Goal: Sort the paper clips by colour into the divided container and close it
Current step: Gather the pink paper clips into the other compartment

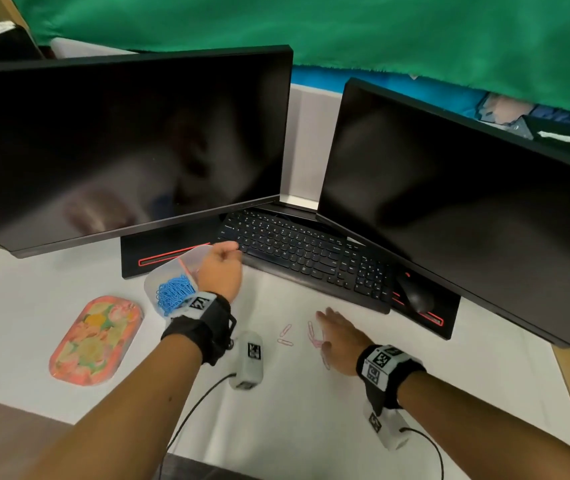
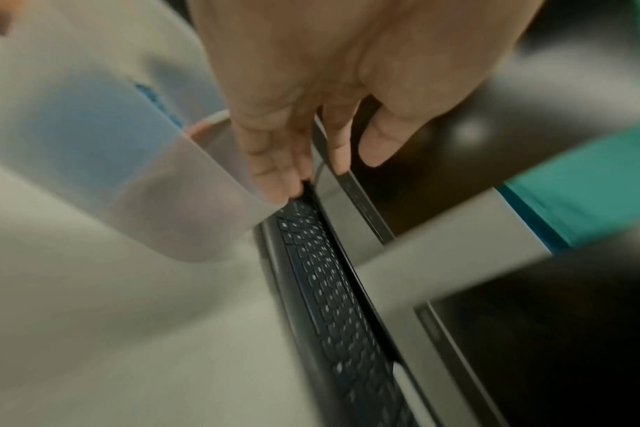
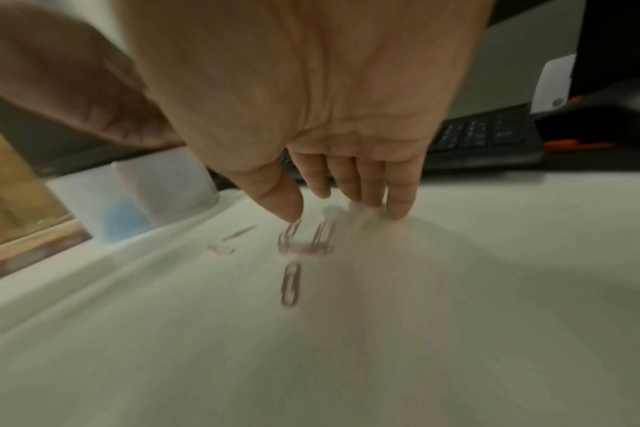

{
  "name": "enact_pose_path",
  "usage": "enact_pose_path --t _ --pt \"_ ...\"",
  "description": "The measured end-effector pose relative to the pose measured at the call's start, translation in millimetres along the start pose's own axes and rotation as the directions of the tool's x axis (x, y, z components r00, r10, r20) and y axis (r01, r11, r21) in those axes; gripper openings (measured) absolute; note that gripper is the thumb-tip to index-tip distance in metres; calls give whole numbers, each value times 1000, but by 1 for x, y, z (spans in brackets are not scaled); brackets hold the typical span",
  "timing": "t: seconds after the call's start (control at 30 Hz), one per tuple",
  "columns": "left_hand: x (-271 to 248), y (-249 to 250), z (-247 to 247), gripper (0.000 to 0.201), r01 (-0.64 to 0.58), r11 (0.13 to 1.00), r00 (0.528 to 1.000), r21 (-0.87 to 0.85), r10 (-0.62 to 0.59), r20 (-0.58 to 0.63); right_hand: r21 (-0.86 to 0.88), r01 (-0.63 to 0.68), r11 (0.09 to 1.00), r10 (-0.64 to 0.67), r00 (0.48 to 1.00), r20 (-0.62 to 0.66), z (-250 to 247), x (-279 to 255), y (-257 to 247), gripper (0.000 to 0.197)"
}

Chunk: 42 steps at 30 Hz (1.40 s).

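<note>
A translucent divided container stands on the white desk in front of the left monitor, with a heap of blue paper clips in its near compartment. My left hand hovers at the container's far right end with relaxed fingers against its wall, holding nothing that I can see. Several pink paper clips lie loose on the desk. My right hand is spread flat over them, fingertips on the desk beside the pink clips. The floral lid lies left of the container.
A black keyboard and mouse sit just beyond the hands under two dark monitors. A cabled wrist camera unit hangs over the desk between my arms. The desk's right edge is near.
</note>
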State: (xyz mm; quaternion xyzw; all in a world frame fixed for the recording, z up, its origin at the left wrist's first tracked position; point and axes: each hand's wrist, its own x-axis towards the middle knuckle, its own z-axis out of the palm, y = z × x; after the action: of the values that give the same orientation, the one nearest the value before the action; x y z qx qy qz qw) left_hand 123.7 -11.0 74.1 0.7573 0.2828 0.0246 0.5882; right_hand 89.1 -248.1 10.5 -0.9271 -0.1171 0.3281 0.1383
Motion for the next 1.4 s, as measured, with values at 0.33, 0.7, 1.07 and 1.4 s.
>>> enact_pose_path --t 0.33,0.7,1.07,1.4 --pt "-39 -66 47 52 -505 471 778 723 -114 618 102 210 972 -194 969 -152 26 -19 3 57" --pt "-39 -82 62 27 -637 409 722 654 20 691 90 -38 995 58 972 -228 44 -26 -4 42" --pt "-51 -88 69 22 -658 340 718 672 16 696 99 -88 991 111 960 -256 39 -4 -38 23" --pt "-55 -81 60 28 -691 207 704 693 -27 710 7 -82 997 83 991 -103 39 11 -36 42"
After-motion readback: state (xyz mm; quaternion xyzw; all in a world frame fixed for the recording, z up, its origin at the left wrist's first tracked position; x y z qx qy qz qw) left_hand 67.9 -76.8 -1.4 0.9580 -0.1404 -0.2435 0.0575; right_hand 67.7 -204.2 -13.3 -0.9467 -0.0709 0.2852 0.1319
